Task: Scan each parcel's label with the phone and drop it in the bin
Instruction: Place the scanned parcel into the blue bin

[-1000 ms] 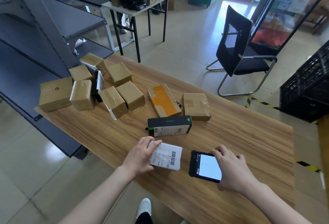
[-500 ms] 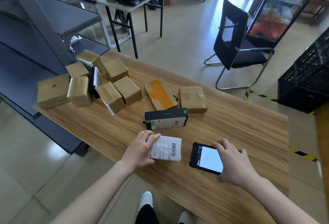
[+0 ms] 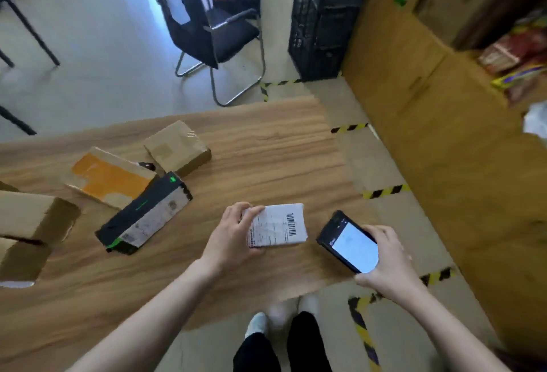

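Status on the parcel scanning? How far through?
Done: no dropped parcel identifiable in view. In hand: left hand grips the white labelled parcel, right hand holds the phone beside it. Left: black box, orange-taped box, plain brown box and more cartons on the table.

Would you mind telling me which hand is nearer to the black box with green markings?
Left. The left hand, gripping the white parcel, is just right of the black box; the right hand, holding the phone, is farther right, beyond that parcel.
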